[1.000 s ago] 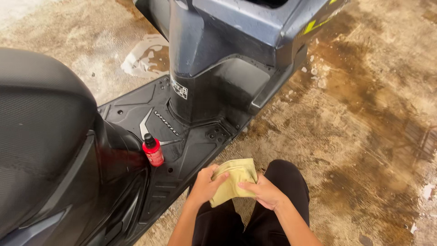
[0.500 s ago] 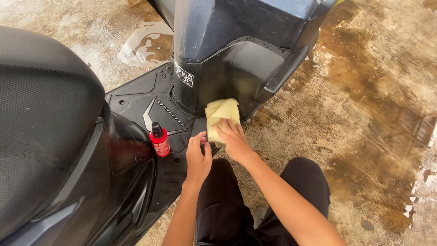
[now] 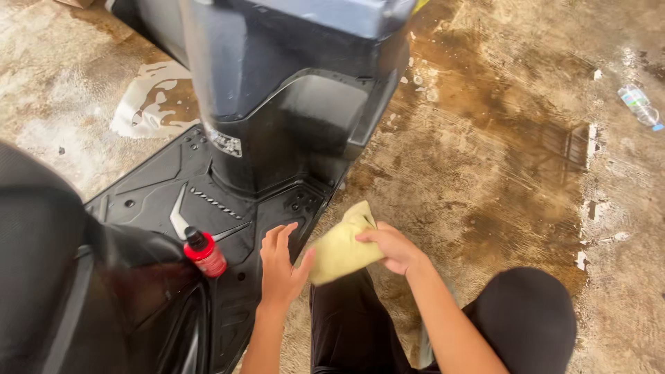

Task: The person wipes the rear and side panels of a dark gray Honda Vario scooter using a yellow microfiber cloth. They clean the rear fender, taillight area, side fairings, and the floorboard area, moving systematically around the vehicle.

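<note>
A yellow cloth (image 3: 341,248) is gripped by the right hand (image 3: 391,248) beside the scooter footboard's (image 3: 149,190) edge. The left hand (image 3: 280,266), open, is laid there. A red bottle (image 3: 205,253) is stood nearby.

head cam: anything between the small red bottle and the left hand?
Nothing: in the head view only bare black plastic scooter footboard separates the small red bottle with black cap from the left hand.

Soft, even daylight falls from above; I see no hard shadows. The wet, stained concrete floor (image 3: 499,138) shines faintly, and the glossy grey scooter front panel (image 3: 277,62) carries pale glare. My moving folded yellow cloth (image 3: 341,248) is slightly blurred; edges bend a little.
</note>
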